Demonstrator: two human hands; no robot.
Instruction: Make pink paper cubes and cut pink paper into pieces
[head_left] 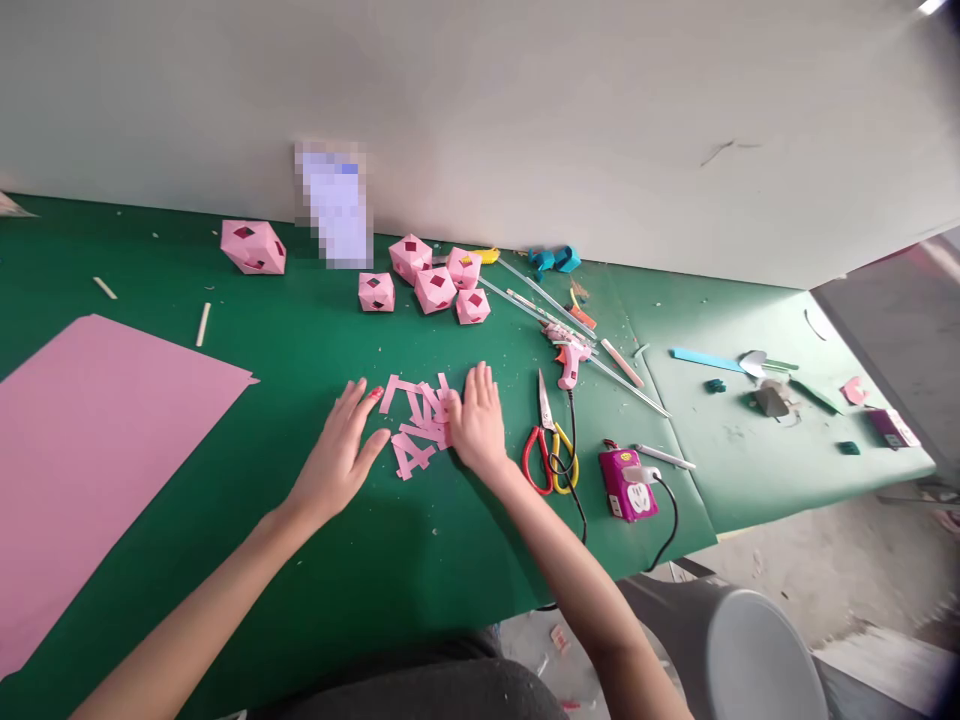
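Several pink paper strips [420,425] lie in a loose pile on the green table, some crossing each other in letter-like shapes. My left hand [339,450] rests open at the pile's left side, fingers stretched and thumb pointing toward the strips. At its right side, my right hand [478,422] lies flat and open, its edge touching or partly covering the nearest strips. Behind the pile sit several folded pink paper polyhedra [435,289] with diamond-shaped holes. A larger polyhedron [253,247] stands apart at the back left.
Scissors [546,440] with red and yellow handles lie right of my right hand. Beyond them are a pink glue gun [571,362], clear glue sticks [630,380] and a purple power socket [626,485]. A large pink sheet [97,470] covers the left. A grey stool [765,655] stands below the edge.
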